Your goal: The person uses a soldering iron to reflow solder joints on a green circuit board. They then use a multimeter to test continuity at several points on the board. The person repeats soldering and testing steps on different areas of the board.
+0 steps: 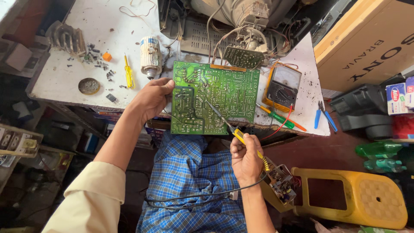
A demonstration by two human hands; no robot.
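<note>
A large green circuit board (215, 97) lies solder side up over the near edge of a white workbench (64, 77). My left hand (152, 98) grips its left edge. My right hand (245, 157) holds a soldering iron (230, 128) with a yellow handle, and its thin metal tip rests on the middle of the board. The iron's black cord (194, 197) runs across my blue checked lap.
An orange analogue multimeter (282, 85) with a red lead sits right of the board. Screwdrivers (128, 71), blue-handled pliers (324, 115), a round tin (89, 85) and small parts lie on the bench. An opened television chassis (241, 26) stands behind. A yellow plastic stool (345, 194) is at lower right.
</note>
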